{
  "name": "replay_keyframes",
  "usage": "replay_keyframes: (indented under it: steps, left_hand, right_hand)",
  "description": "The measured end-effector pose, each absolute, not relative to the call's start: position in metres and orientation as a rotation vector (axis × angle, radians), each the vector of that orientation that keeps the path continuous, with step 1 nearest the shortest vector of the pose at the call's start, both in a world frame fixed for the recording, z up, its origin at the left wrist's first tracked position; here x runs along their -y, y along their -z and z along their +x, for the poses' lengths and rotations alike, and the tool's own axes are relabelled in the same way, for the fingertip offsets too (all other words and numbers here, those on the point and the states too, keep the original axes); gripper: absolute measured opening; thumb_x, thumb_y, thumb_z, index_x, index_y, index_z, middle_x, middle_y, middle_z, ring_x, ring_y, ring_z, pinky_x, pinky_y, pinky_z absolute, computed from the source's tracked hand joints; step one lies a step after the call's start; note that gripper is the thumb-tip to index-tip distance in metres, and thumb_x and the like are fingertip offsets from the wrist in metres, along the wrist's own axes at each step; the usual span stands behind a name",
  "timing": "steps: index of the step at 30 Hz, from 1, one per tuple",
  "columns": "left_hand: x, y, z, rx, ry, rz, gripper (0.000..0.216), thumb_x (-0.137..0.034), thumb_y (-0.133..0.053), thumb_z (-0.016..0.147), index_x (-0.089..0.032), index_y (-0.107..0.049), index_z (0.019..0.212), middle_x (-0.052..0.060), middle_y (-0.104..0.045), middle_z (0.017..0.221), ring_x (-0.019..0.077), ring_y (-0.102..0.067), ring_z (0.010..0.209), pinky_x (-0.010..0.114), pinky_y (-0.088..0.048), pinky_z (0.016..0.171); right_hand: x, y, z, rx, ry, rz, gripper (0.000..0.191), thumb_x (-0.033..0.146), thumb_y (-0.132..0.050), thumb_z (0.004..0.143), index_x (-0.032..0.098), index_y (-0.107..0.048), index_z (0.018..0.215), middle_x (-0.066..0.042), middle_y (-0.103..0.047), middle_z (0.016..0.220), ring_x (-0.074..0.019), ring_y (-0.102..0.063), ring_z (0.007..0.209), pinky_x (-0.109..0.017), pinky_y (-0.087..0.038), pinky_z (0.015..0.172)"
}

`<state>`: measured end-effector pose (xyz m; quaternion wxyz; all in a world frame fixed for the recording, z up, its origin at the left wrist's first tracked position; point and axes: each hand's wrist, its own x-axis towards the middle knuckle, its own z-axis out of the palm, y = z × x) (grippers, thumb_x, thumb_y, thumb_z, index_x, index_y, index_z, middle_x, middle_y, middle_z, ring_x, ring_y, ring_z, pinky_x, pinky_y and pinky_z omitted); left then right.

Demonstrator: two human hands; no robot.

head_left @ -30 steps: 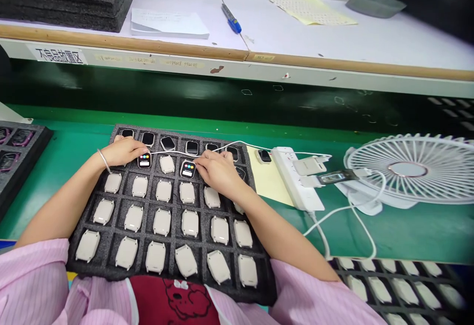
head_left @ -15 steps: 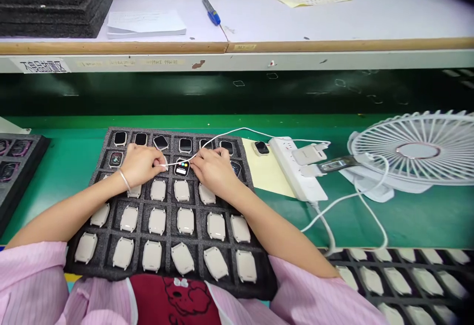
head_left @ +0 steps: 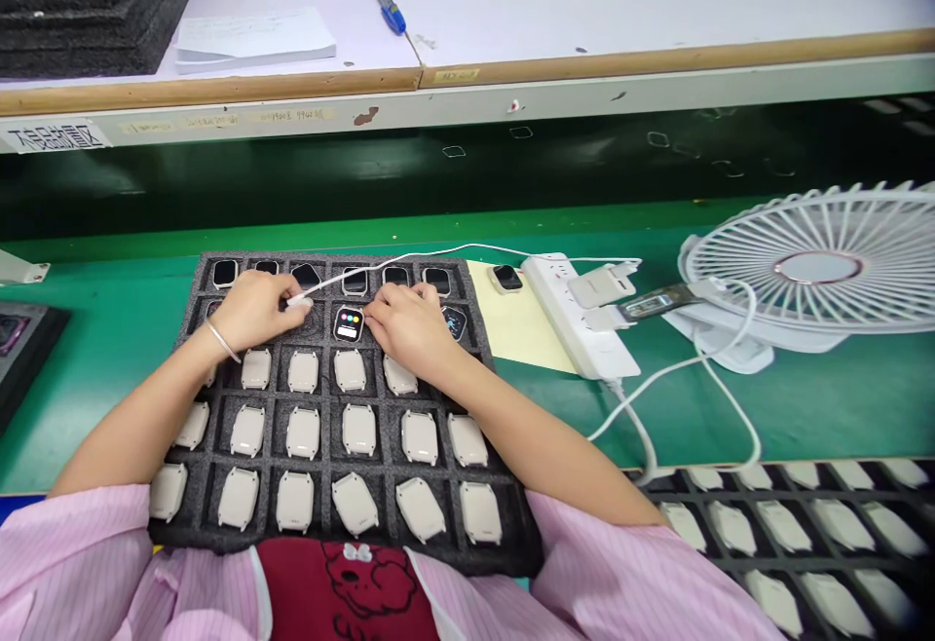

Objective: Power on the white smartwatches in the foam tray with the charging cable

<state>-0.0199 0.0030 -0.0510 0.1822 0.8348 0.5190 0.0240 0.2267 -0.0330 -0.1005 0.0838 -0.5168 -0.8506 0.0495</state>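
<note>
One lit, pale rounded-square watch (head_left: 349,322) just left of right hand (head_left: 416,329), grip unclear; left hand (head_left: 254,314), farther, pinching thin white cable (head_left: 334,280).

The left hand (head_left: 252,312) and right hand (head_left: 410,329) were held forward, apart.
The left forearm (head_left: 140,419) slanted in from the near left, thumb and fingers drawn into a pinch toward the right. The right forearm (head_left: 547,441) slanted in from the near right, back of the hand upward, fingers curled and pointing left.
</note>
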Motion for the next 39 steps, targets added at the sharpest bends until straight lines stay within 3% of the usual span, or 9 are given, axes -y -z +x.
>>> replay_keyframes:
  steps: [3, 6, 13, 20, 24, 27, 30, 34, 39]
  left_hand:
    - [-0.019, 0.057, -0.043, -1.213, -0.12, 2.108, 0.047, -0.057, -0.048, 0.093, -0.018, -0.073, 0.103, 0.006, -0.078, 0.1, 0.0246, -0.071, 0.092, 0.032, -0.052, 0.082]
    - [-0.025, 0.065, -0.047, -1.137, -0.063, 2.159, 0.053, -0.063, -0.043, 0.095, -0.02, -0.074, 0.099, 0.006, -0.078, 0.099, 0.0245, -0.07, 0.094, 0.03, -0.05, 0.083]
    - [-0.037, 0.066, -0.032, -1.087, 0.115, 2.287, 0.058, -0.056, -0.028, 0.103, -0.02, -0.072, 0.09, 0.008, -0.075, 0.095, 0.0246, -0.067, 0.094, 0.03, -0.041, 0.084]
    - [-0.048, 0.058, -0.023, -1.094, 0.206, 2.289, 0.049, -0.044, -0.033, 0.102, -0.017, -0.064, 0.076, 0.004, -0.068, 0.075, 0.0215, -0.062, 0.077, 0.033, -0.032, 0.084]
    - [-0.045, 0.056, -0.02, -1.173, 0.175, 2.248, 0.044, -0.045, -0.037, 0.099, -0.018, -0.069, 0.086, 0.004, -0.074, 0.085, 0.0232, -0.066, 0.084, 0.033, -0.032, 0.085]
    - [-0.038, 0.059, -0.018, -1.281, 0.086, 2.21, 0.04, -0.045, -0.042, 0.097, -0.02, -0.073, 0.094, 0.004, -0.077, 0.094, 0.0249, -0.069, 0.09, 0.037, -0.033, 0.091]
    - [-0.033, 0.063, -0.015, -1.422, -0.038, 2.17, 0.035, -0.044, -0.049, 0.094, -0.021, -0.074, 0.101, 0.004, -0.077, 0.09, 0.0261, -0.07, 0.089, 0.043, -0.034, 0.097]
    - [-0.024, 0.053, -0.02, -1.531, -0.381, 2.16, 0.028, -0.04, -0.055, 0.09, -0.022, -0.075, 0.098, 0.007, -0.077, 0.104, 0.0273, -0.069, 0.098, 0.046, -0.039, 0.099]
    - [-0.003, 0.02, -0.057, -1.674, -0.801, 2.064, 0.028, -0.051, -0.061, 0.089, -0.026, -0.075, 0.096, 0.002, -0.075, 0.103, 0.0243, -0.065, 0.089, 0.04, -0.049, 0.091]
  right_hand:
    - [0.033, 0.098, 0.224, 2.549, -0.158, -1.585, 0.024, 0.018, -0.055, 0.104, 0.016, -0.078, 0.098, -0.013, -0.067, 0.105, -0.027, -0.055, 0.1, -0.04, -0.022, 0.089]
    - [0.033, 0.094, 0.221, 2.595, -0.15, -1.629, 0.025, 0.019, -0.054, 0.105, 0.015, -0.078, 0.1, -0.013, -0.067, 0.107, -0.0272, -0.055, 0.101, -0.039, -0.022, 0.087]
    - [0.019, 0.088, 0.227, 2.659, -0.121, -1.645, 0.028, 0.02, -0.052, 0.106, 0.016, -0.079, 0.101, -0.012, -0.068, 0.106, -0.0263, -0.054, 0.098, -0.039, -0.021, 0.086]
    - [0.009, 0.09, 0.225, 2.627, -0.067, -1.63, 0.024, 0.014, -0.054, 0.102, 0.015, -0.077, 0.094, -0.011, -0.069, 0.101, -0.0245, -0.053, 0.093, -0.04, -0.021, 0.087]
    - [0.009, 0.085, 0.233, 2.495, 0.097, -1.667, 0.027, 0.009, -0.051, 0.101, 0.015, -0.075, 0.092, -0.011, -0.069, 0.099, -0.0254, -0.054, 0.094, -0.042, -0.025, 0.088]
    - [0.017, 0.077, 0.257, 2.346, 0.038, -1.577, 0.024, 0.016, -0.05, 0.102, 0.016, -0.073, 0.095, -0.012, -0.069, 0.101, -0.0259, -0.059, 0.091, -0.04, -0.036, 0.085]
    - [0.034, 0.071, 0.29, 2.217, -0.27, -1.392, 0.02, 0.025, -0.051, 0.103, 0.019, -0.07, 0.098, -0.01, -0.069, 0.097, -0.0239, -0.063, 0.085, -0.036, -0.047, 0.077]
    - [0.066, 0.073, 0.33, 2.088, -0.544, -1.406, 0.025, 0.038, -0.052, 0.104, 0.02, -0.067, 0.094, -0.008, -0.069, 0.088, -0.0224, -0.064, 0.075, -0.034, -0.053, 0.068]
    - [0.098, 0.088, 0.362, 2.119, -0.61, -1.47, 0.032, 0.042, -0.051, 0.106, 0.021, -0.073, 0.094, -0.01, -0.069, 0.09, -0.0247, -0.068, 0.084, -0.038, -0.057, 0.077]
